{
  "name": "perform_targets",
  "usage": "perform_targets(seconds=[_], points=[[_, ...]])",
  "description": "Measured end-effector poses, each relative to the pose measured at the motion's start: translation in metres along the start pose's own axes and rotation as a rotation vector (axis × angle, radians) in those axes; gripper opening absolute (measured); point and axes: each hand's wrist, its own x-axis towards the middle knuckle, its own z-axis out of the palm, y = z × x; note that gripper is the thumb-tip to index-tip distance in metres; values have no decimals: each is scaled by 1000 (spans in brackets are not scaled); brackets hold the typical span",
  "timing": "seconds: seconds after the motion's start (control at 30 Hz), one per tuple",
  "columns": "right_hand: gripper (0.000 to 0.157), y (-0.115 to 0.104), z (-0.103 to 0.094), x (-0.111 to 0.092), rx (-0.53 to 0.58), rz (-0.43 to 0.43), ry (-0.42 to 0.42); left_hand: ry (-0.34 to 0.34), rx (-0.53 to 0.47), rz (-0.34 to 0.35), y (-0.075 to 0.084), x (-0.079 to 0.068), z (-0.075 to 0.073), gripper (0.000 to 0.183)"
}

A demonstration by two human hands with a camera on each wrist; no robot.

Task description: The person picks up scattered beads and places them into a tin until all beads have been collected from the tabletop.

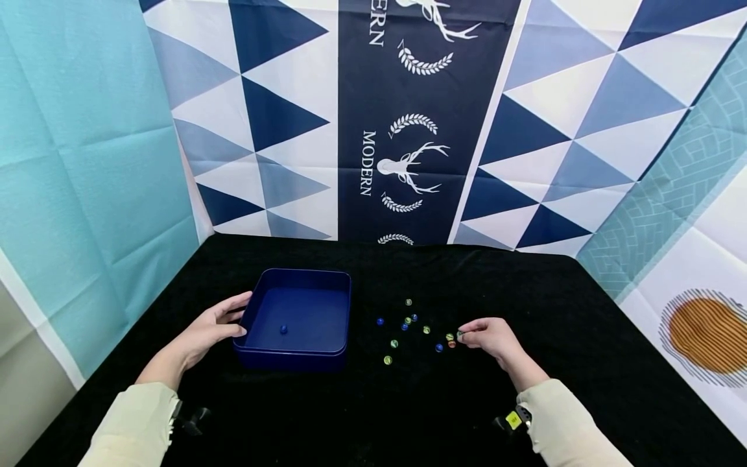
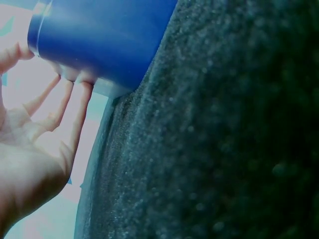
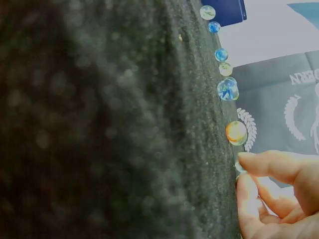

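Note:
A dark blue square box (image 1: 292,359) stands left of centre with one blue marble (image 1: 283,329) inside. My left hand (image 1: 201,331) rests against its left wall. In the left wrist view the straight fingers (image 2: 79,114) touch the box's side, with the thumb near the rim. On the right, my right hand (image 1: 493,338) pinches a clear marble (image 3: 239,166) between thumb and index finger, low at the cloth. Just left of those fingertips lie an orange marble (image 1: 452,344) and a yellow-green marble (image 1: 449,336).
Several loose marbles, among them a blue marble (image 1: 439,347) and a green marble (image 1: 388,360), lie scattered between the box and my right hand. Black cloth (image 1: 373,415) covers the table. Behind it hangs a patterned curtain (image 1: 397,214).

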Motion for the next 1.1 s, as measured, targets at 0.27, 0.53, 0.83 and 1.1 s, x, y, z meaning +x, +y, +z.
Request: perform_targets(seconds=[0.27, 0.53, 0.83, 1.1], points=[[16, -2, -3, -2, 365, 113, -27, -2, 3, -9, 1, 1, 1, 75], [14, -5, 3, 0, 562, 144, -19, -1, 1, -12, -1, 1, 0, 76], [16, -12, 14, 4, 672, 141, 13, 8, -11, 0, -3, 1, 0, 75], [17, -19, 22, 8, 708, 147, 18, 0, -2, -14, -2, 2, 0, 75]])
